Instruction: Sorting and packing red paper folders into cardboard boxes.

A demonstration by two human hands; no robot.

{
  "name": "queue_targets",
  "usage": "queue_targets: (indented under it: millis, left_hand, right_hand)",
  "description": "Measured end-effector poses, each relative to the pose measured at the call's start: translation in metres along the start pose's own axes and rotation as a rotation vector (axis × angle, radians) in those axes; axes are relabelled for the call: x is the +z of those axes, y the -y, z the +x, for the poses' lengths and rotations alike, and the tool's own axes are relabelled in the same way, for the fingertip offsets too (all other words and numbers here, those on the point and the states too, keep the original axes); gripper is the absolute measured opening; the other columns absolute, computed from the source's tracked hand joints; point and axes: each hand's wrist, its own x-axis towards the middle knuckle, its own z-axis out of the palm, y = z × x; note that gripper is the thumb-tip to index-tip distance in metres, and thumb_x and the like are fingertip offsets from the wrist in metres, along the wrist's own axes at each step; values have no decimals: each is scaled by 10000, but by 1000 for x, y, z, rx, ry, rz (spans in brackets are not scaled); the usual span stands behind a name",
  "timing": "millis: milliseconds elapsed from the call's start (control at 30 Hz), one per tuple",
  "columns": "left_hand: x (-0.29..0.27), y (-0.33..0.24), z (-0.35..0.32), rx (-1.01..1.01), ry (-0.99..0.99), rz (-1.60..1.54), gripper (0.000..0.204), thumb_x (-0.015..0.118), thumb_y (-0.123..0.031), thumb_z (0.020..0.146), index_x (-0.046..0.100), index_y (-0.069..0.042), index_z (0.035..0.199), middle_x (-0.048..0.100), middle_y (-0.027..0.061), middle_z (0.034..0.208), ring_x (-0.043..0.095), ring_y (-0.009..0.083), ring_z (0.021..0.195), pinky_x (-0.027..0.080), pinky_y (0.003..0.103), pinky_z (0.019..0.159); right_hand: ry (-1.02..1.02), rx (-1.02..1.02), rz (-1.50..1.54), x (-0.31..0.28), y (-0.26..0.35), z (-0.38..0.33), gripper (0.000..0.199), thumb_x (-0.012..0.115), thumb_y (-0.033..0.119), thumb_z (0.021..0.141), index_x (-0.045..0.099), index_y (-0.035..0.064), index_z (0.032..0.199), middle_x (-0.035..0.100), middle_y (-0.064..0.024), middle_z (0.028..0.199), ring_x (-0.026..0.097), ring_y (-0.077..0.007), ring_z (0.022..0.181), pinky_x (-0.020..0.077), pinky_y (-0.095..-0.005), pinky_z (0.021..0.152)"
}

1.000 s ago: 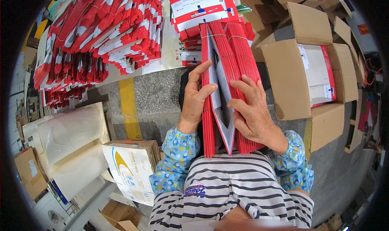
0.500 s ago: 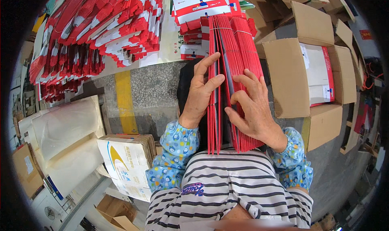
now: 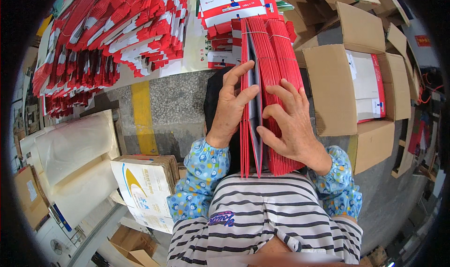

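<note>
A thick bundle of flat-folded red cartons (image 3: 281, 84) stands on edge across my lap, with thin bands round its far end. My left hand (image 3: 233, 103) is at the bundle's left side. Its thumb hooks over the few leftmost cartons, and its other fingers lie along their outer side, partly hidden. My right hand (image 3: 294, 124) rests on top of the thicker part, fingers bent and spread. Its thumb tip reaches the long gap between the two parts, where a carton's grey inner face (image 3: 255, 107) shows.
Heaps of red and white folded cartons (image 3: 136, 32) lie on the table at the far left. More cartons (image 3: 229, 7) are stacked beyond the bundle. An open cardboard box (image 3: 330, 93) holding packed cartons stands at right. Brown boards with a white printed cover (image 3: 143, 187) are at left.
The gap in the bundle has widened, and one carton has tipped leftward toward my left hand, baring more grey. My right thumb has shifted slightly left; my left hand has barely moved.
</note>
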Motion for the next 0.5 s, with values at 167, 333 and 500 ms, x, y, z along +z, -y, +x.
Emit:
queue_targets:
  millis: [167,333,500]
  left_hand:
    - [-12,-3,0,8,-8,-29,609,638,-39,821,451,-53,1400,456,74,1357,470,190,1237,379,327,1063]
    - [-2,-8,4,6,14,-100,764,702,-48,795,336,-66,1465,429,95,1408,465,195,1242,404,342,1044]
    - [-2,-6,4,-10,25,-89,783,732,-78,804,322,-65,1471,422,99,1418,463,193,1244,409,348,1045]
  right_hand:
    - [-74,-5,87,3,-5,-3,272,636,87,733,597,100,1002,415,-156,1359,304,-443,1344,175,-685,1056]
    - [-9,-27,-6,0,-3,0,197,699,178,758,602,90,905,421,-164,1349,306,-446,1339,182,-688,1047]
    - [-17,-2,8,0,-1,1,295,757,301,756,589,93,883,422,-163,1346,309,-444,1334,184,-693,1041]
